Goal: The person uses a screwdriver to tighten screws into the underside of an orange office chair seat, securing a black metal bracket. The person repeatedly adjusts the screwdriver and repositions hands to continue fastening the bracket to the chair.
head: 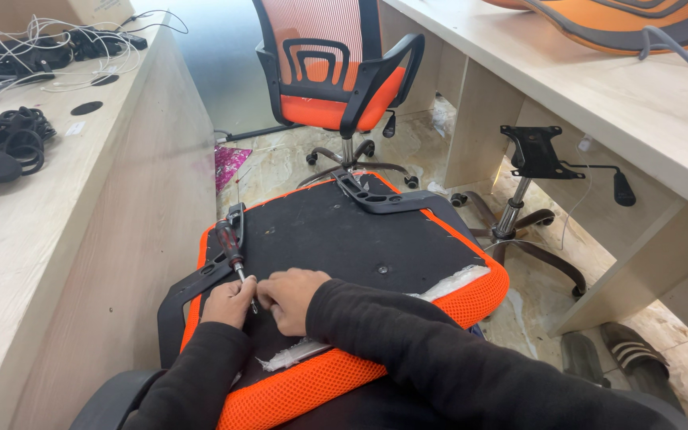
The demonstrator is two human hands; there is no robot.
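Marbled floor tiles run between two pale wooden desks, the left desk close at my side and strewn with black cables at its far end, the right desk carrying an orange seat part at its far right. An assembled orange mesh chair stands far ahead, and a bare chair base with its black mounting plate waits to the right.

On my lap lies the upturned seat cushion, black underside up and orange mesh rim around it, so the fixing points face me. My left hand is clenched around the screwdriver, its red and black handle pointing away from me and the tip down near the seat's near left part. My right hand lies just beside it, fingers curled and pressing on the black fabric (whether it pinches a screw I cannot tell), likely steadying the tip. A black armrest bracket juts out at the seat's left edge; another sits at the far edge.
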